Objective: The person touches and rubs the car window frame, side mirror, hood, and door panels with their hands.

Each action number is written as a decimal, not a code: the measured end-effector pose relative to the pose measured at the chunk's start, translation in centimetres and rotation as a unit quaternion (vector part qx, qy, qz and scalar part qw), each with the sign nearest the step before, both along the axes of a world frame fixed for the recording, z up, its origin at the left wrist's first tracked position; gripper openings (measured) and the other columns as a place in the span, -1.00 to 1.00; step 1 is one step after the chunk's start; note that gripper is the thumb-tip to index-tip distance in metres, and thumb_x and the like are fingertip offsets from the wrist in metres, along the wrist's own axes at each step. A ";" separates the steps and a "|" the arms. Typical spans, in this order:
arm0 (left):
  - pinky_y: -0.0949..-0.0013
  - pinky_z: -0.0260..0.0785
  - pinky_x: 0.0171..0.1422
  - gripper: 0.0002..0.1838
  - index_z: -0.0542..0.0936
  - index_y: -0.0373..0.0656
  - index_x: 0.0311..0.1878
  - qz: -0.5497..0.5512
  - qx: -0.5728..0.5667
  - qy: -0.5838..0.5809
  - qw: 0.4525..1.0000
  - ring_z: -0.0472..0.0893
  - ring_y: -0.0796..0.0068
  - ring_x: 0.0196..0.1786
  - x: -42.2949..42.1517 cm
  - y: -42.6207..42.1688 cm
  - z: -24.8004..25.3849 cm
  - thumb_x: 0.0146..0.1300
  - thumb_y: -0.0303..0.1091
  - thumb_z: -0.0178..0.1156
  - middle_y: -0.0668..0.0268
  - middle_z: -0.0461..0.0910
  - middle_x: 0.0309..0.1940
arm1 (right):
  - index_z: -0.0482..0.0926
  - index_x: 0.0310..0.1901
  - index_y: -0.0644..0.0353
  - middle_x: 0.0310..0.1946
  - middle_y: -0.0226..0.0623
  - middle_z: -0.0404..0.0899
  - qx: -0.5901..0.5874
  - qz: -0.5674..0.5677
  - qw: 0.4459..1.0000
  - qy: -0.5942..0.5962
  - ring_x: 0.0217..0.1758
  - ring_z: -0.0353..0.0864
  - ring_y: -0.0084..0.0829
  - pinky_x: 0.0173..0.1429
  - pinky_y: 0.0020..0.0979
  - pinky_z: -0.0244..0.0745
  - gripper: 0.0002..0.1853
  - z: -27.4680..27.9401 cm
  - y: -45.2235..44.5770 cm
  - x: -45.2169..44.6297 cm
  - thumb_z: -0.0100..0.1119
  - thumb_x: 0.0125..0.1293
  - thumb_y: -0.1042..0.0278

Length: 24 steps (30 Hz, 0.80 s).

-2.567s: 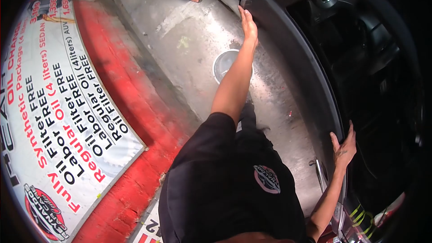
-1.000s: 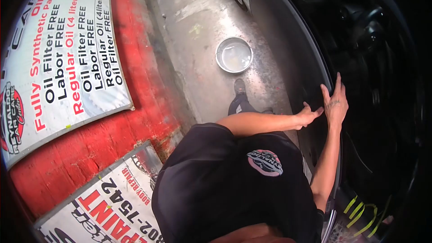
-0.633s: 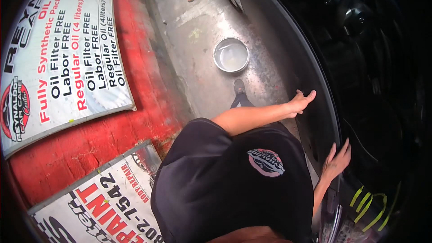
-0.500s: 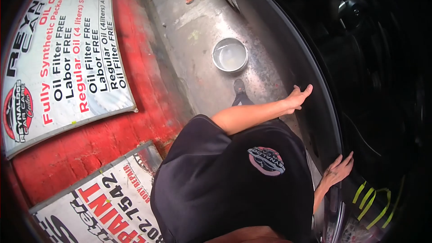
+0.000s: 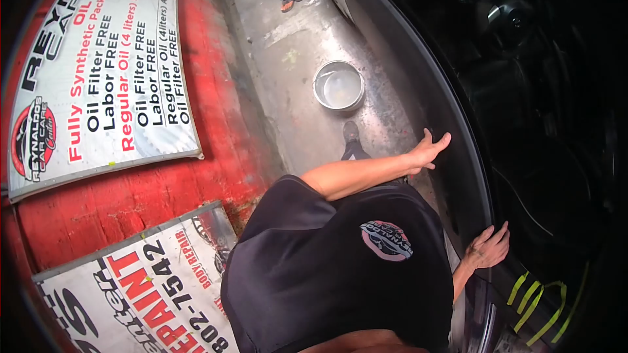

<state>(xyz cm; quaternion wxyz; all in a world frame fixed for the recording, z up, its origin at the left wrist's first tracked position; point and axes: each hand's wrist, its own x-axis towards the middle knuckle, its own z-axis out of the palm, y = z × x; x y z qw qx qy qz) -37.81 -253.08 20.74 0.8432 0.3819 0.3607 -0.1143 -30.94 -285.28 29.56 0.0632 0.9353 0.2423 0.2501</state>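
My left hand (image 5: 426, 153) reaches across in front of my body, fingers apart and nothing visible in it. It is beside the dark curved panel (image 5: 451, 104) of a car; whether it touches the panel is unclear. Lower right, my right hand (image 5: 487, 247) rests over the panel's edge, back of the hand up and fingers spread toward the dark interior. A round metal basin (image 5: 339, 86) with pale, cloudy contents stands on the concrete floor beyond my shoe (image 5: 351, 132).
A steering wheel (image 5: 511, 10) shows inside the car. Yellow-green strips (image 5: 536, 304) lie lower right. On the left are a red wall (image 5: 216, 91), an oil-change banner (image 5: 124, 85) and a paint sign (image 5: 140, 281). Another person's feet (image 5: 296, 0) are at the top.
My left hand came back from far up along the panel to near my body. The right hand lifted, moved down along the edge and settled there. The view has shifted too.
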 end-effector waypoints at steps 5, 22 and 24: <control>-0.33 0.29 0.55 0.42 -0.77 -0.11 0.56 -0.014 -0.006 0.006 1.000 -0.22 -0.17 0.74 0.3 -1.9 1.0 0.32 0.55 0.08 -0.12 -0.45 0.72 | 0.61 0.31 0.01 0.14 -0.23 0.67 0.016 0.012 1.000 -0.016 0.15 0.67 -0.15 0.29 -0.12 0.52 -0.55 0.0 0.0 0.4 -0.09 0.67 -0.04; -0.34 0.20 0.59 0.39 -0.75 -0.07 0.58 -0.010 0.006 -0.001 1.000 -0.03 -0.41 0.67 -0.9 -2.2 1.6 0.33 0.58 0.03 -0.22 -0.32 0.70 | 0.64 0.30 -0.06 0.14 -0.26 0.69 0.026 -0.006 1.000 -0.011 0.15 0.68 -0.16 0.23 -0.14 0.53 -0.59 -0.1 0.0 -0.3 0.07 0.60 -0.03; -0.35 0.24 0.55 0.34 -0.75 -0.11 0.58 -0.015 0.018 -0.017 1.000 0.06 -0.45 0.64 -1.3 -2.4 1.1 0.43 0.45 0.07 -0.28 -0.19 0.68 | 0.65 0.29 -0.09 0.14 -0.28 0.69 0.036 -0.009 0.999 -0.017 0.15 0.69 -0.18 0.22 -0.15 0.54 -0.60 0.2 0.6 -0.5 0.07 0.60 -0.03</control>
